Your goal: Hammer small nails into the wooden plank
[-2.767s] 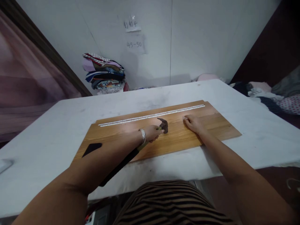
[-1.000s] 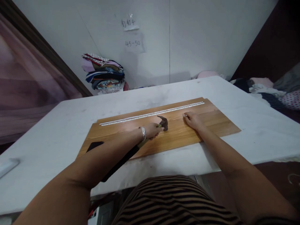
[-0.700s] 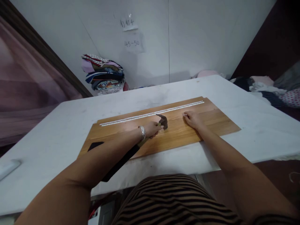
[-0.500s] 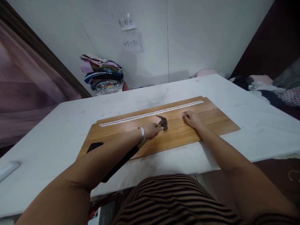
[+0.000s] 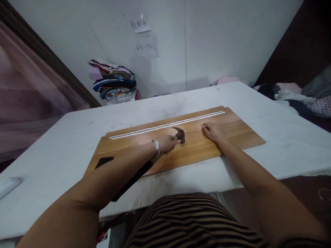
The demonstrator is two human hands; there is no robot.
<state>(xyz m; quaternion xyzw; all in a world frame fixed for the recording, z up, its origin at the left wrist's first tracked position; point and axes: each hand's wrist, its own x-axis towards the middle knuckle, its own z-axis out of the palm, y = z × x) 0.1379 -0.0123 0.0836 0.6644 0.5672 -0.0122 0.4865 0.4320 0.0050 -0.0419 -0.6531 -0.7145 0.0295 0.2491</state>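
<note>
My left hand [image 5: 167, 143], a silver bracelet at its wrist, is closed round the shaft of a claw hammer [image 5: 180, 135] just below the dark head. The hammer's black grip runs back under my left forearm. Beneath it lies a wooden board [image 5: 191, 151] with a light brown grain. My right hand [image 5: 212, 131] rests on the board to the right of the hammer head, fingertips pinched together. Something small and pale shows at those fingertips, too small to name. Two white strips with markings [image 5: 168, 126] run along the board's far side.
The board lies on a table with a white cover [image 5: 160, 112]. Folded clothes [image 5: 113, 82] are stacked at the back left, and more cloth [image 5: 292, 94] lies at the right. A black flat piece [image 5: 103, 162] sits at the board's left end. A white object [image 5: 10, 186] is at far left.
</note>
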